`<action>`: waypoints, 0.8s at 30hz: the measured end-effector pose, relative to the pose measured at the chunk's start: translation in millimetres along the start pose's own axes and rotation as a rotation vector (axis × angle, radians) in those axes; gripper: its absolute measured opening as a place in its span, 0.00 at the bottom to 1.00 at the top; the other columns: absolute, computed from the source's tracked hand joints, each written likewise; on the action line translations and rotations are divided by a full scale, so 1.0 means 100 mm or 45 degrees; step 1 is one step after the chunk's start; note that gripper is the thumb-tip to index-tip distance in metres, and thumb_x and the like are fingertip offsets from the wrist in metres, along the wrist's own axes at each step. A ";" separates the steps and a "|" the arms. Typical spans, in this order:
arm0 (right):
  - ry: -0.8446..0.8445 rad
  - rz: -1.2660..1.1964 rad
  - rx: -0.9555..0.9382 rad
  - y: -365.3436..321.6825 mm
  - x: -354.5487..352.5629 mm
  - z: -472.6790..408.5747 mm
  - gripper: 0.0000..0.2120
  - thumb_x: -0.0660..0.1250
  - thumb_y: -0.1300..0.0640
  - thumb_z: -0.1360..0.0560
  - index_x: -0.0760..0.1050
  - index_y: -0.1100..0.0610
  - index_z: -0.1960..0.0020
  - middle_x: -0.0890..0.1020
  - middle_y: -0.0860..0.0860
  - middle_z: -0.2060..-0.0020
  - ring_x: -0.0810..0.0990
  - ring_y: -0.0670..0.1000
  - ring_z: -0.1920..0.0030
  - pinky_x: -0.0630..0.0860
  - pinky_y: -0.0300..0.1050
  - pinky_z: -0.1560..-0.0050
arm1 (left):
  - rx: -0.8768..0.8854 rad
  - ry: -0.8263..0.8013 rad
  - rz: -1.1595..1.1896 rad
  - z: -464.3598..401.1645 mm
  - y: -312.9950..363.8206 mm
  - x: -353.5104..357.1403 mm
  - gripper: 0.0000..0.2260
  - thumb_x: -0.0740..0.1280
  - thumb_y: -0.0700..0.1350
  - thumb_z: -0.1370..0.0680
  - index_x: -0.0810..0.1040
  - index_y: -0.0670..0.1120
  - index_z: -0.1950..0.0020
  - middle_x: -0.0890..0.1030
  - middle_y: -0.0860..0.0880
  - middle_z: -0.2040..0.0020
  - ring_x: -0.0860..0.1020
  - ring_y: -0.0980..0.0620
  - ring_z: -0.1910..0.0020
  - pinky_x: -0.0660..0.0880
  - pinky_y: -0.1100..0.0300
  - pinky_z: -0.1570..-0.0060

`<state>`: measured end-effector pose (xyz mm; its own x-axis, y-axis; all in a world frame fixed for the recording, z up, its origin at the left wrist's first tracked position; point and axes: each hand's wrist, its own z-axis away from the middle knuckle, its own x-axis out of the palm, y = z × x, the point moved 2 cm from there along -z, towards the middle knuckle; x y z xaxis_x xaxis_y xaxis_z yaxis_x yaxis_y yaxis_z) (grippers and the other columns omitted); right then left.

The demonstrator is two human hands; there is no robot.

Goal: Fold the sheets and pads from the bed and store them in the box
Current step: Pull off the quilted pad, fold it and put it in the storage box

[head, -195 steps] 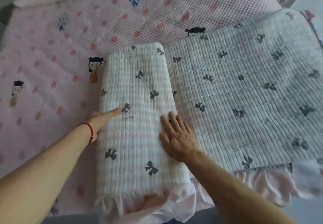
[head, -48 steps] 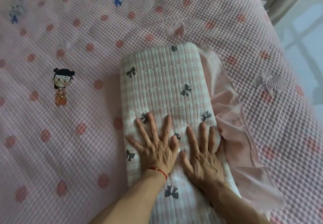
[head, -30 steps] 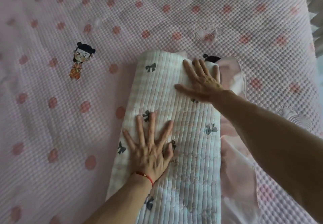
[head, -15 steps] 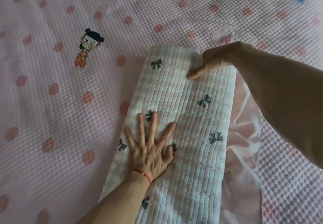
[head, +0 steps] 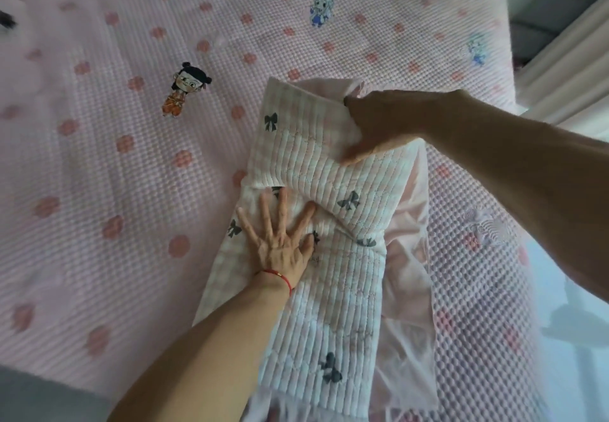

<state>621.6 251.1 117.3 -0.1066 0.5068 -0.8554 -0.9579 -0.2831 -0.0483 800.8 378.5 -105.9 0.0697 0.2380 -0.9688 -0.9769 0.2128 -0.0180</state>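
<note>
the long white quilted bow-print pad point(head: 329, 256) lay on the bed; the left hand point(head: 278, 240) pressed flat mid-pad, the right hand point(head: 372, 125) gripped its far end, best folded squarely over.

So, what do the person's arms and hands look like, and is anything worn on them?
Both arms are bare, with no sleeves or gloves in view. The left hand has a thin red string bracelet with a small gold bead at the wrist. The right hand shows nothing worn.
</note>
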 end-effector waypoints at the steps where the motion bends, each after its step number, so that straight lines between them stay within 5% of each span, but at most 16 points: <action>1: 0.050 0.100 -0.007 -0.09 -0.03 0.13 0.40 0.70 0.27 0.30 0.67 0.53 0.31 0.75 0.41 0.58 0.79 0.50 0.55 0.74 0.46 0.56 | -0.013 -0.032 0.011 0.12 0.01 -0.05 0.28 0.41 0.63 0.17 0.28 0.63 0.23 0.25 0.44 0.22 0.29 0.33 0.23 0.42 0.23 0.31; 6: 0.040 0.305 -0.108 -0.68 -0.02 1.05 0.30 0.65 0.29 0.26 0.69 0.50 0.36 0.74 0.36 0.57 0.80 0.49 0.56 0.77 0.48 0.51 | 0.128 -0.208 0.221 1.29 -0.46 0.01 0.26 0.39 0.60 0.18 0.30 0.63 0.22 0.24 0.48 0.22 0.25 0.41 0.23 0.40 0.25 0.29; 10: 0.105 0.295 -0.253 -1.18 0.33 1.77 0.28 0.63 0.34 0.23 0.69 0.47 0.30 0.74 0.42 0.58 0.78 0.47 0.57 0.79 0.43 0.54 | 0.181 -0.326 0.606 2.26 -1.03 0.04 0.27 0.48 0.54 0.16 0.45 0.62 0.18 0.39 0.49 0.17 0.43 0.43 0.18 0.62 0.35 0.27; 14: 0.187 0.131 -0.259 -1.69 0.91 2.25 0.16 0.66 0.43 0.24 0.74 0.45 0.37 0.76 0.44 0.52 0.79 0.49 0.53 0.81 0.47 0.57 | -0.413 -0.580 1.630 2.56 -1.43 -0.49 0.12 0.57 0.53 0.15 0.72 0.65 0.33 0.68 0.51 0.23 0.70 0.46 0.27 0.70 0.44 0.30; 17: 0.328 0.119 -0.241 -1.94 1.39 2.41 0.18 0.74 0.46 0.31 0.76 0.42 0.42 0.77 0.42 0.50 0.80 0.50 0.54 0.80 0.50 0.64 | -0.787 -0.551 2.060 2.42 -1.64 -1.01 0.24 0.54 0.65 0.17 0.75 0.51 0.31 0.81 0.45 0.37 0.80 0.43 0.41 0.77 0.40 0.41; 20: 0.402 0.114 -0.189 -2.27 1.84 2.47 0.26 0.76 0.52 0.37 0.73 0.46 0.41 0.78 0.43 0.47 0.81 0.50 0.52 0.80 0.48 0.65 | -0.640 -0.340 2.037 2.14 -1.63 -1.59 0.28 0.56 0.69 0.20 0.79 0.50 0.36 0.84 0.46 0.43 0.82 0.45 0.46 0.78 0.48 0.47; 24: 0.473 0.049 -0.215 -2.68 2.37 2.61 0.27 0.78 0.53 0.36 0.73 0.47 0.40 0.78 0.46 0.43 0.79 0.51 0.46 0.81 0.46 0.64 | -0.119 -0.182 1.209 1.80 -1.28 -1.93 0.29 0.56 0.69 0.23 0.69 0.54 0.27 0.75 0.47 0.32 0.74 0.43 0.34 0.72 0.48 0.36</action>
<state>783.3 659.6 62.4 -0.0080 0.1733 -0.9848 -0.8946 -0.4413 -0.0704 948.9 475.8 128.0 -0.7402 0.3866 -0.5501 -0.6501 -0.2030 0.7322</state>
